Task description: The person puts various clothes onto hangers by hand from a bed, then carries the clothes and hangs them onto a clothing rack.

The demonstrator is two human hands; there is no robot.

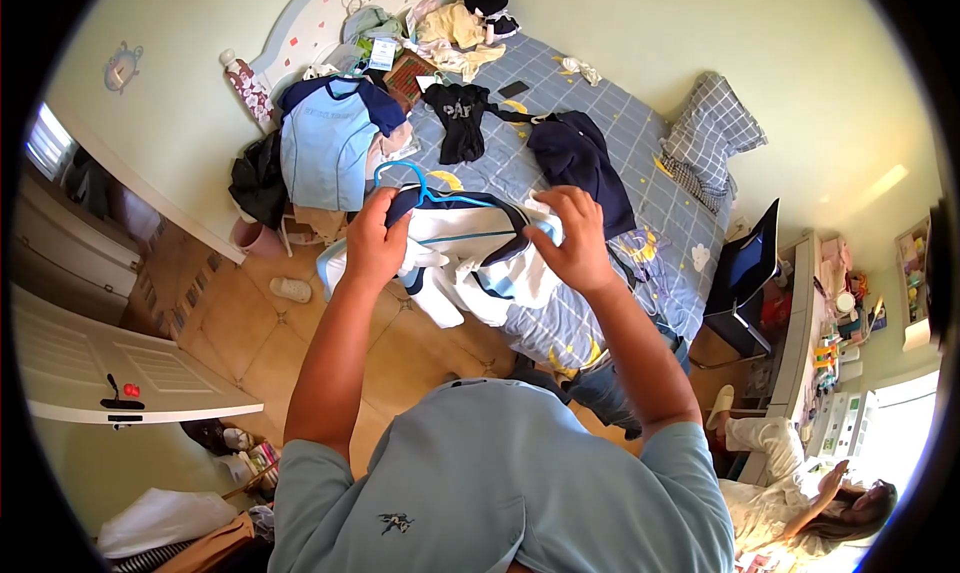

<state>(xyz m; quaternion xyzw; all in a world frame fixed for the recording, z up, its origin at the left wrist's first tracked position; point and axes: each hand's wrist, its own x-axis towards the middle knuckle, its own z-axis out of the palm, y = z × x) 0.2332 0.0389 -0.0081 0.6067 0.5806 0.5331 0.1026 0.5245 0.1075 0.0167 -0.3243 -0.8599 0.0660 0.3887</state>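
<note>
A white jacket with navy and light blue trim [470, 233] hangs on a blue hanger [422, 185] in front of my chest. My left hand [378, 238] is closed around the jacket's left shoulder, near the hanger hook. At the other shoulder, my right hand [575, 235] has its thumb and fingers apart, close to the collar and hanger end; whether it touches the fabric is hard to tell. The jacket's sleeves dangle below, over the floor and bed edge.
A bed [640, 138] holds a black top [458, 118], dark navy clothing [580, 158], a phone [513, 89] and a pillow [710, 133]. A light blue shirt [325, 143] hangs at its left. Another person [790, 483] sits lower right. A door [140, 373] stands left.
</note>
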